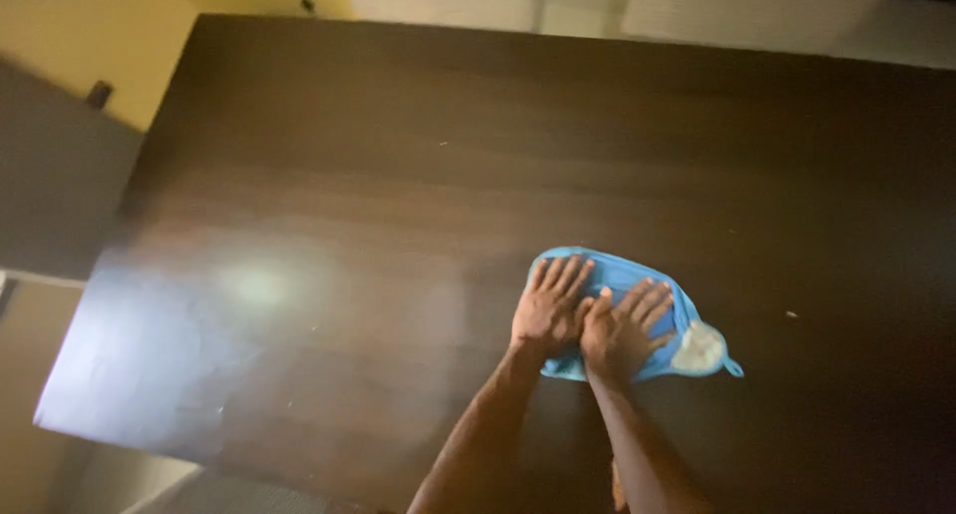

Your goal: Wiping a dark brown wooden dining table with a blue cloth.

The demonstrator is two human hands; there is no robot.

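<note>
A blue cloth (622, 271) lies flat on a dark wooden table (398, 175), right of centre. My left hand (550, 308) presses palm down on the cloth's left part, fingers spread. My right hand (623, 332) lies beside it, also flat on the cloth, thumb touching the left hand. A pale patch (700, 349) shows at the cloth's right corner, with a small loop sticking out past it.
A bright glare spot (259, 285) reflects off the table's left side. A few small crumbs (791, 315) dot the surface. The table's left edge (85, 295) drops to a pale floor; a light wall (597, 1) runs behind the far edge.
</note>
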